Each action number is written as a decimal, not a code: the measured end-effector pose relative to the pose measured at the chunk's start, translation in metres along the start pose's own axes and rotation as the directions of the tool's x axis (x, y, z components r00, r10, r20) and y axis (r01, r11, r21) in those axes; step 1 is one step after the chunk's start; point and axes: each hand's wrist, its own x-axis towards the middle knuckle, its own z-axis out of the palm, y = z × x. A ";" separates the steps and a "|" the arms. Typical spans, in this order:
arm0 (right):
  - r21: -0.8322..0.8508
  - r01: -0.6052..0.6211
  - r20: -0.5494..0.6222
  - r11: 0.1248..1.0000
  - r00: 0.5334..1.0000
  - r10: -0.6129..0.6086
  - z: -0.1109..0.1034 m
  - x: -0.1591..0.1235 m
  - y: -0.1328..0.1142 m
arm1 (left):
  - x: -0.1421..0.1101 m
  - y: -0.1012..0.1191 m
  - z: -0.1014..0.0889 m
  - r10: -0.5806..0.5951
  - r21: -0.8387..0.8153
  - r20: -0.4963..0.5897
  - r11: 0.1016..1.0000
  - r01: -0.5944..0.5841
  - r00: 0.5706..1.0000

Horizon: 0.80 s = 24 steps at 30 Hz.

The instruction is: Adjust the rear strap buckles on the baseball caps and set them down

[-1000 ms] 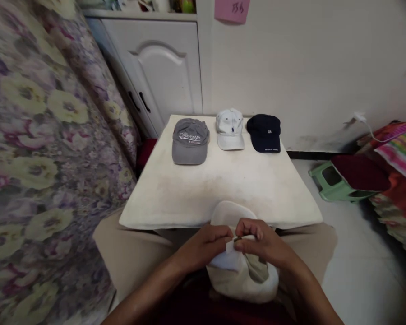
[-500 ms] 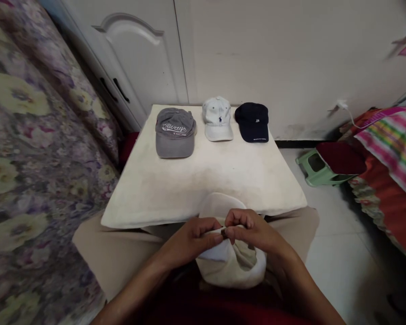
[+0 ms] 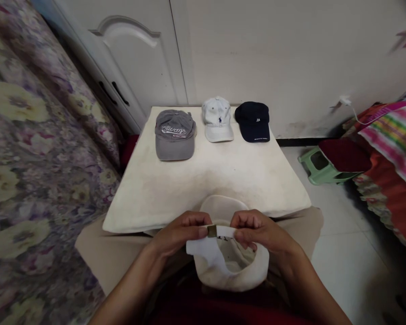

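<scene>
A cream cap (image 3: 230, 271) lies upside down on my lap, its brim resting on the near edge of the small white table (image 3: 206, 180). My left hand (image 3: 181, 232) pinches the cap's back strap at its small brass buckle (image 3: 211, 231). My right hand (image 3: 259, 230) is closed on the strap's other side. The strap is stretched between both hands above the cap's open inside. At the table's far edge a grey cap (image 3: 174, 134), a white cap (image 3: 218, 119) and a navy cap (image 3: 253, 121) lie in a row.
A flowered bedspread (image 3: 37, 149) fills the left side. A white cabinet door (image 3: 131, 67) and wall stand behind the table. On the right floor sits a green stool (image 3: 316, 164) with a dark red cushion, beside striped bedding (image 3: 389, 144).
My hands have drawn apart, pulling the strap out straight above the cap, and the buckle now shows at my left fingertips. The camera tilted down after the first frame.
</scene>
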 end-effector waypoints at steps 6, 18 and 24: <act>0.010 -0.006 0.029 1.000 1.000 0.005 0.001 0.000 -0.003 | -0.003 0.000 0.001 -0.005 0.097 0.067 0.995 -0.002 0.998; 0.009 -0.001 -0.015 1.000 1.000 0.001 -0.018 -0.022 0.000 | -0.002 -0.012 -0.018 0.004 -0.014 0.077 1.000 -0.003 0.997; 0.157 0.083 -0.067 0.984 0.995 -0.073 -0.011 -0.012 -0.008 | -0.001 -0.005 -0.024 0.010 -0.010 0.137 1.000 -0.009 0.990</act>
